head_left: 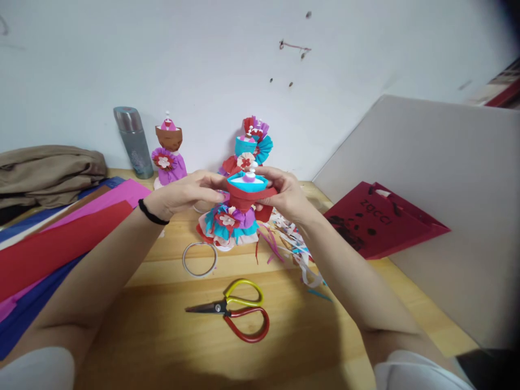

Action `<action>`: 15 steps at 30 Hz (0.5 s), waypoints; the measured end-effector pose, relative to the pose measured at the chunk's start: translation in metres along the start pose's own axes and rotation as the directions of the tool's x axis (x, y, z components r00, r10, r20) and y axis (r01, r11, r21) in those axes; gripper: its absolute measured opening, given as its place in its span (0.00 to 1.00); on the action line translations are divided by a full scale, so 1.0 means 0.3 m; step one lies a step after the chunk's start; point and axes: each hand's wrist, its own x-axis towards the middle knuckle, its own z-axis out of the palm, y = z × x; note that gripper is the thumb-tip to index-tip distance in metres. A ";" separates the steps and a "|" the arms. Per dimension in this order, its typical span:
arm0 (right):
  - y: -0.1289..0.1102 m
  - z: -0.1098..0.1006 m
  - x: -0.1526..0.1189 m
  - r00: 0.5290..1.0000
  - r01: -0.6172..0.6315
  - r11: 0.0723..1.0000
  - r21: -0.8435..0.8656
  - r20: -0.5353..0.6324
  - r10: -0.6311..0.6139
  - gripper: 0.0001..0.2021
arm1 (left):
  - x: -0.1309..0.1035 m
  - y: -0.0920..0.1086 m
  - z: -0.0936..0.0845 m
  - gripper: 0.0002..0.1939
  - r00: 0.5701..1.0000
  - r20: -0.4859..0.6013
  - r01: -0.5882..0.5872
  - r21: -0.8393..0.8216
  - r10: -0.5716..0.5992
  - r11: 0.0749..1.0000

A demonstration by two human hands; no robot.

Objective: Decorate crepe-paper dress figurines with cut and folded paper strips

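Note:
A small mannequin in a paper dress (244, 225) stands upright on the table before me, with a ruffled skirt in turquoise, purple and pale pink and a flower at the waist. Round its upper part runs a red crepe paper strip (241, 201), below a turquoise rim and a white knob. My left hand (193, 190) is closed on the mannequin's left side, its thumb in front. On the opposite side my right hand (284, 190) pinches the red strip, whose loose end hangs under the fingers. Some fingertips of both hands are hidden behind the mannequin.
Scissors (225, 307) and a tape ring (200, 259) lie in front. Paper scraps (294, 238) are heaped at right, near a red bag (382, 222). Coloured paper sheets (81, 230) and a cloth (49, 170) lie left. Behind stand a flask (136, 146) and dressed mannequins (169, 149).

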 end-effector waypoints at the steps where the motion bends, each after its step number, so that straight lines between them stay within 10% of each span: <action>1: -0.005 0.006 0.001 1.000 0.002 1.000 0.006 0.004 -0.002 0.29 | -0.008 0.007 0.012 0.18 1.000 0.000 0.011 0.031 -0.011 0.999; 9: -0.056 0.034 -0.005 0.994 -0.054 0.998 -0.030 0.089 0.057 0.30 | -0.033 0.034 0.171 0.20 0.937 -0.349 0.132 0.253 -0.037 0.959; 15: -0.097 0.036 -0.021 0.993 -0.009 0.991 -0.132 0.115 0.024 0.26 | -0.041 0.018 0.137 0.19 0.965 -0.261 0.048 0.133 -0.012 0.990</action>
